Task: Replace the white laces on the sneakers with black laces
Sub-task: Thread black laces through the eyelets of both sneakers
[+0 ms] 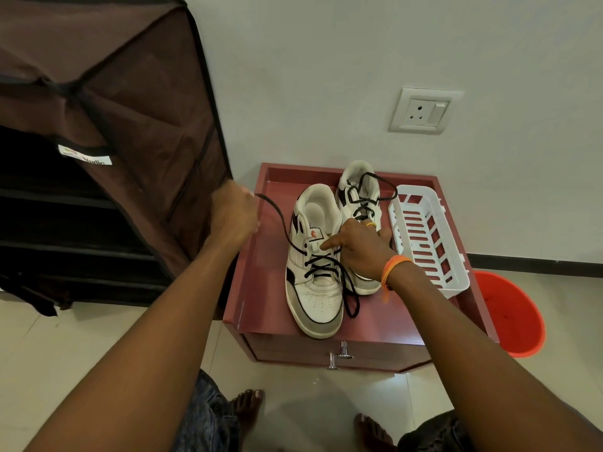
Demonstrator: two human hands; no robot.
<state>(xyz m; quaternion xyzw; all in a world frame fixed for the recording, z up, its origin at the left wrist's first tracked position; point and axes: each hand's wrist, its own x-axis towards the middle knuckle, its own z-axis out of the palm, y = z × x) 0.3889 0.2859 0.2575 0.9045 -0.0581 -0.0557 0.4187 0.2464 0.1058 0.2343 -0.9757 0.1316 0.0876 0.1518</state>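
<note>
Home interior, likely an entry or bedroom corner. Tiled floor, painted wall with socket, brown fabric shoe rack, low red cabinet with drawer, orange bucket, person's bare feet.

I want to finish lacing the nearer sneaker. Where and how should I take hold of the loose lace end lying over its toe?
Probably pinch the loose lace end near its tip, coming from the right, over the toe of the nearer sneaker. It lies free there, and the right hand is already beside it; the left hand holds the other end taut.
</note>
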